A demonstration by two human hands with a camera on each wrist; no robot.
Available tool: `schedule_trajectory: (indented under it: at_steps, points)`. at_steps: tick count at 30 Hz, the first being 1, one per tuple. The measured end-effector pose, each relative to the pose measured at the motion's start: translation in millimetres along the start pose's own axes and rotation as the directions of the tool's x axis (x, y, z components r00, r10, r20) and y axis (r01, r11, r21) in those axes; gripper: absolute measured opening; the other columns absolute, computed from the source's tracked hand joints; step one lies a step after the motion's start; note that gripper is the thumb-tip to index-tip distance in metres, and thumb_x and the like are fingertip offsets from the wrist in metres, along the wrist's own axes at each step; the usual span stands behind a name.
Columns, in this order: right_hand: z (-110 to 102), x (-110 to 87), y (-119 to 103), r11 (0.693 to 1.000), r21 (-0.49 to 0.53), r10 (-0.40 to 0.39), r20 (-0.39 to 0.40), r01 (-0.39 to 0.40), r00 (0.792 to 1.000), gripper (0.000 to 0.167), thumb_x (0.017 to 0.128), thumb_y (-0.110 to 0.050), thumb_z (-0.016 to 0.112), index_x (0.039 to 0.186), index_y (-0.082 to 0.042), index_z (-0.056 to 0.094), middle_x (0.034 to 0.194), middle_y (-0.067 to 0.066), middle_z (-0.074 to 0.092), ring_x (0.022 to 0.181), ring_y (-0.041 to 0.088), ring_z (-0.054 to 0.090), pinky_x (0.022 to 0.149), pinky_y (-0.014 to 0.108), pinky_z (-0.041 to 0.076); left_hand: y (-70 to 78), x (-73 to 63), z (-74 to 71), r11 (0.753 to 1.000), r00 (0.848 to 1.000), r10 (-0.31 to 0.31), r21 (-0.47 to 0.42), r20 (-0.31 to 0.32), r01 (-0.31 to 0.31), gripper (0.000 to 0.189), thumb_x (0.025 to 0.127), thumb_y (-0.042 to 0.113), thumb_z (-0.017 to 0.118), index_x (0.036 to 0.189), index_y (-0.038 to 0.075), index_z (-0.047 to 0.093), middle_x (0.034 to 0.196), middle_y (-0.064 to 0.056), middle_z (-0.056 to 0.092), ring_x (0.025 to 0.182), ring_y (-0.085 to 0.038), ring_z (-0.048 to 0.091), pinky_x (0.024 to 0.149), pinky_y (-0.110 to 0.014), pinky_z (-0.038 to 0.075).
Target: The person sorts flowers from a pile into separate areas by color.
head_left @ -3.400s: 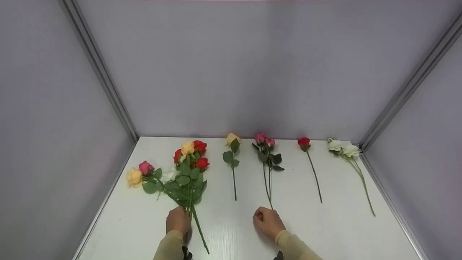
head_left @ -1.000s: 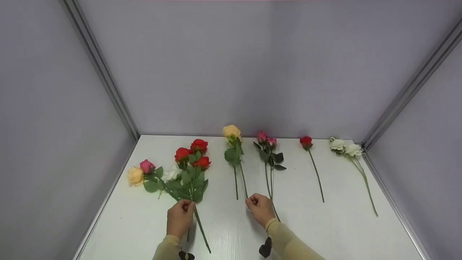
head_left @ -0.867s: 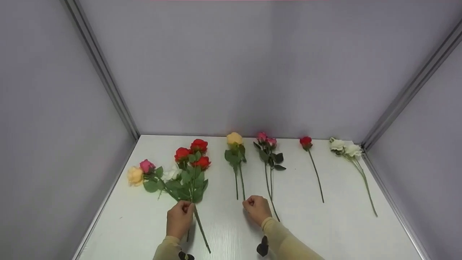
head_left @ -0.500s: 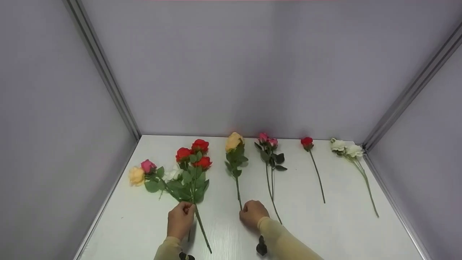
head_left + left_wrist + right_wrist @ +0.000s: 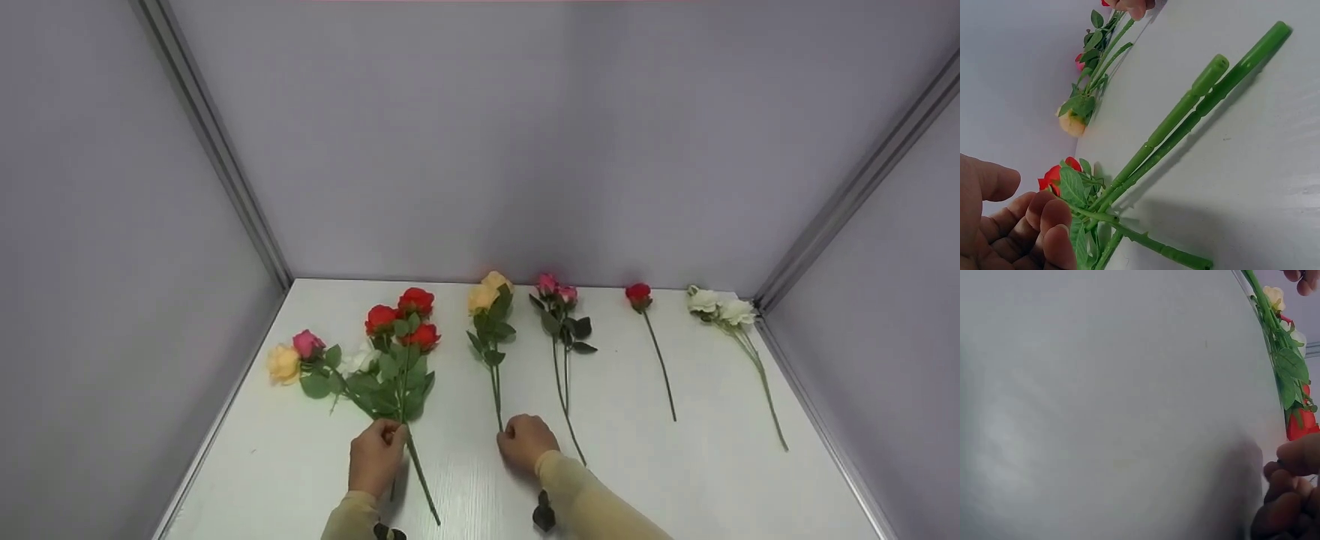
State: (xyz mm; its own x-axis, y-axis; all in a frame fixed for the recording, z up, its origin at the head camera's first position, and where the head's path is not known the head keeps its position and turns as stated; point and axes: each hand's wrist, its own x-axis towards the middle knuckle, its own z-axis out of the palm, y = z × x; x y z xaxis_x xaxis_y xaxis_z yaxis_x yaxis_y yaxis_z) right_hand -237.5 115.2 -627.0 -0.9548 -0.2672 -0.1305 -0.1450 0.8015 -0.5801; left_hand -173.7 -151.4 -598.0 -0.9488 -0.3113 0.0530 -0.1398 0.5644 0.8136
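My right hand (image 5: 529, 442) pinches the lower stem of a yellow rose (image 5: 499, 416), which lies alongside a second yellow rose near the back of the white table; their leaves overlap. In the right wrist view thumb and fingertips meet, the stem mostly hidden. My left hand (image 5: 376, 456) hovers at the stems of several red roses (image 5: 421, 337). The left wrist view shows its fingers loosely bent, thumb apart, no stem gripped. Beneath the red blooms a white rose (image 5: 358, 360) is partly hidden. A pink rose (image 5: 307, 345) and another yellow rose (image 5: 284, 365) lie left of them.
Two pink roses (image 5: 556, 289) with dark leaves lie right of the yellow pair. Further right come a single red rose (image 5: 638, 294) and white flowers (image 5: 721, 306). Grey panels (image 5: 480, 150) enclose the table (image 5: 615, 487) at the back and both sides.
The yellow rose has left the red bunch and moved right in my right hand, down beside the other yellow one. My left hand has risen slightly off the stems, then stayed nearly still.
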Motion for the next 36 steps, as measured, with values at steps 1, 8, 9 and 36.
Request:
schedule_trajectory:
  at_steps: [1,8,9,36]
  points:
    - [-1,0.3,-1,1.0,-0.005,0.006,0.006,-0.006,1.0,0.026,0.088,-0.022,0.061,0.064,-0.016,0.054,0.059,-0.007,0.046,0.055,0.012,0.041,0.051,0.032,0.035,-0.4,0.3,-0.3,1.0,1.0,0.002,0.001,-0.003,-0.002,0.01,0.091,0.015,0.066,0.089,0.006,0.067,0.07,0.001,0.055,0.064,-0.014,0.05,0.061,-0.031,0.042]
    - [1,9.1,-12,0.989,-0.125,0.074,-0.063,-0.081,0.995,0.038,0.089,-0.045,0.062,0.084,-0.007,0.063,0.074,0.003,0.062,0.064,0.021,0.06,0.059,0.04,0.048,-3.1,1.7,-2.6,1.0,0.999,-0.006,0.022,0.036,0.006,0.014,0.093,0.017,0.063,0.094,0.003,0.067,0.072,0.001,0.056,0.063,-0.013,0.051,0.06,-0.031,0.043]
    - [2,12.3,-14,0.988,-0.12,0.084,-0.08,-0.093,0.993,0.042,0.088,-0.047,0.063,0.092,-0.005,0.063,0.08,0.006,0.064,0.07,0.024,0.063,0.062,0.041,0.05,-3.5,2.1,-2.6,1.0,0.999,-0.012,0.025,0.037,0.011,0.014,0.093,0.017,0.063,0.094,0.003,0.067,0.072,0.001,0.056,0.063,-0.012,0.051,0.06,-0.03,0.043]
    - [16,43.3,-14,0.996,0.026,0.094,-0.132,-0.091,0.987,0.02,0.092,-0.011,0.059,0.11,-0.002,0.06,0.098,0.014,0.067,0.092,0.031,0.065,0.079,0.045,0.051,-8.5,1.9,6.5,0.999,0.997,-0.047,-0.004,0.059,0.047,0.013,0.092,0.016,0.063,0.092,0.003,0.067,0.072,0.0,0.057,0.063,-0.013,0.051,0.057,-0.028,0.043]
